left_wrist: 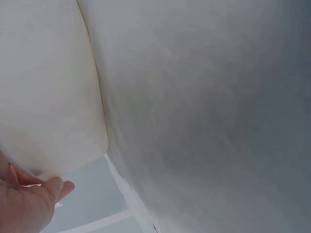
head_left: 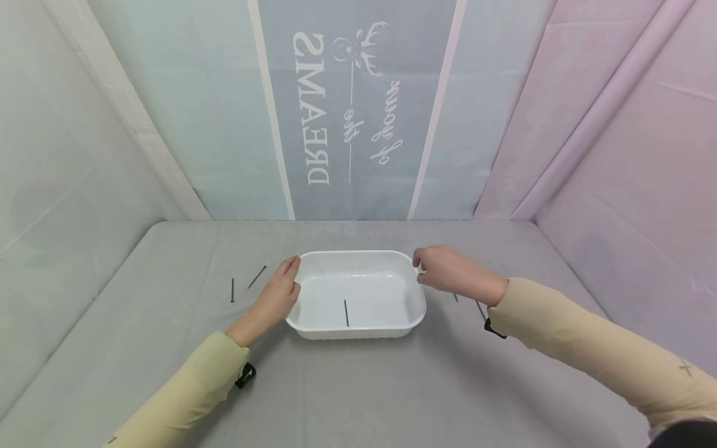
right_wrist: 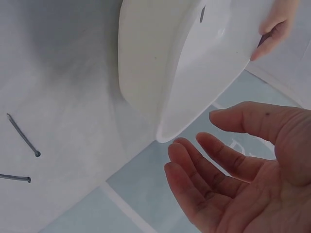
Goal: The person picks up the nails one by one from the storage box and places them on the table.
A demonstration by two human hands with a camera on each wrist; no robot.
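Observation:
A white rectangular baking dish [head_left: 358, 333] with rounded corners stands on the grey surface, and one dark nail [head_left: 346, 313] lies inside it. At the dish's left end my left hand [head_left: 278, 291] pinches the rim; in the left wrist view the fingers [left_wrist: 51, 187] meet the dish's edge. My right hand [head_left: 448, 269] is at the far right corner of the dish. In the right wrist view its thumb [right_wrist: 238, 116] and loosely bent fingers are spread apart beside the rim, holding nothing.
Two dark nails lie left of the dish, one upright in view [head_left: 232, 290] and one slanted [head_left: 257, 277]. On the right are two more, a nail [right_wrist: 23, 135] and another nail [right_wrist: 14, 178], partly hidden by the right arm in the head view. A printed cloth wall [head_left: 358, 199] rises behind.

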